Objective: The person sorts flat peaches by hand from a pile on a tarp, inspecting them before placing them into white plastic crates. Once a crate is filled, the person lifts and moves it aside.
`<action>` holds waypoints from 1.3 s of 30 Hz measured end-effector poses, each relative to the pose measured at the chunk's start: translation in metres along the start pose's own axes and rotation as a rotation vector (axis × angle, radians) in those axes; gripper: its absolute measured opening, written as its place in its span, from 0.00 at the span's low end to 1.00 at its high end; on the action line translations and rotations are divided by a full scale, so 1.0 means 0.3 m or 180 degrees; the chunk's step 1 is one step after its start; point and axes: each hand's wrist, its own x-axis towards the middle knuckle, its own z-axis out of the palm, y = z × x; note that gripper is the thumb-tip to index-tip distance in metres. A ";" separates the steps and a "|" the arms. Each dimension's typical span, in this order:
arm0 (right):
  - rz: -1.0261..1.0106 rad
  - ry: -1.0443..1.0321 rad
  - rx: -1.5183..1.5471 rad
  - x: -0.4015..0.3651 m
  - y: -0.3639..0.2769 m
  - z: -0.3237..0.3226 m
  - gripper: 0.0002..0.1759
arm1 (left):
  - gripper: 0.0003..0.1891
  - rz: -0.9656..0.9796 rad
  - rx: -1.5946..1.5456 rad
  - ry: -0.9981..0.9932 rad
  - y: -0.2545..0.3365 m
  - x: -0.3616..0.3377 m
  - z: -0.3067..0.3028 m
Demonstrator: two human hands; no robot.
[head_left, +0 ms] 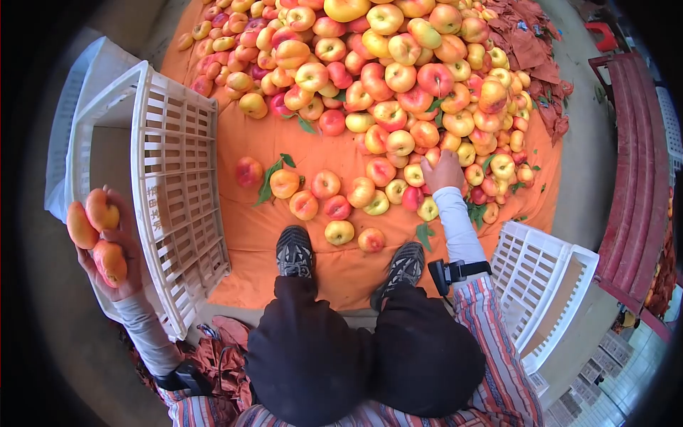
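Evidently, the left hand (131, 250) cups three peaches (110, 263), grip curled against rolling; the right hand (444, 173) meets the fruit pile (402, 78), its grip indiscernible.

Gray floor (589, 153) borders 1 orange cloth (242, 281), with 1 dark-red ridged bench-like piece (633, 171) at right.

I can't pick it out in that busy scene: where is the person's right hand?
In the head view, the right hand is right of centre, at the near side of the fruit pile, beyond and slightly right of the right shoe.
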 end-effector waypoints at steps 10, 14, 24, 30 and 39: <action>0.1225 -0.1203 0.5212 -0.060 0.074 -0.079 0.22 | 0.20 -0.0797 0.2197 0.1587 0.376 0.045 -0.534; -0.0492 -0.0393 0.1855 0.009 -0.027 0.027 0.30 | 0.16 -0.1033 0.3203 0.1564 0.387 0.073 -0.512; -0.0898 -0.0752 0.0452 -0.004 -0.180 0.028 0.36 | 0.15 -0.0980 0.5237 -0.0742 -0.534 0.254 -0.124; 0.0728 -0.2602 0.5411 -0.215 0.029 0.039 0.23 | 0.21 -0.1062 0.6622 -0.0851 -1.039 0.619 -0.756; 0.0732 -0.1057 0.4564 -0.136 0.071 0.059 0.24 | 0.20 -0.2347 0.4202 0.0510 -1.119 0.687 -0.710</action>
